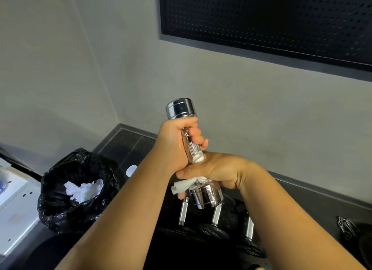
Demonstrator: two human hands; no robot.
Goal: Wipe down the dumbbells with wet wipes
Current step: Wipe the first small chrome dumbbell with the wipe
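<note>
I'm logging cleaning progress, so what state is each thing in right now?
chrome dumbbell: lifted, held near upright.
wet wipe: crumpled, wrapped round the handle's lower end.
left hand: grips the upper handle.
right hand: grips the wet wipe against the handle.
bin bag: open, crumpled white wipes inside.
other dumbbells: lying below, not held.
</note>
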